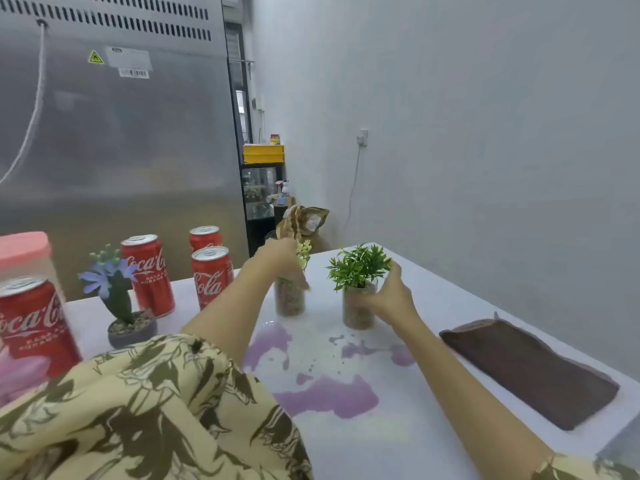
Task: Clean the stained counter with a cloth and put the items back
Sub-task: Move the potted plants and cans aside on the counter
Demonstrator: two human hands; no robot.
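Purple liquid (325,393) lies in puddles and splashes across the white table (433,306), just short of both hands on the person's side. The left hand (285,261) reaches over the top of a glass jar of pebbles with pale yellow sprigs (290,299); its fingers seem to curl down around the jar's rim, though the grip is partly blurred. The right hand (389,299) wraps the side of a second glass jar holding a green plant (358,306), fingers curved round the glass.

Well to the right of the right hand, the folded brown cloth (530,372) lies flat and untouched, so the wiping has not begun; this looks like clearing items off the stain first.

Several risks follow from this. Both jars stand just beyond the spill, and a wet base could slip in the grip or drag purple onto clean table. The left hand's top grip may catch only sprigs, tipping pebbles out. To the left of the left arm stand several Coca-Cola cans (212,277) and a potted blue flower (119,306); the loose patterned sleeve (156,410) could knock them over.
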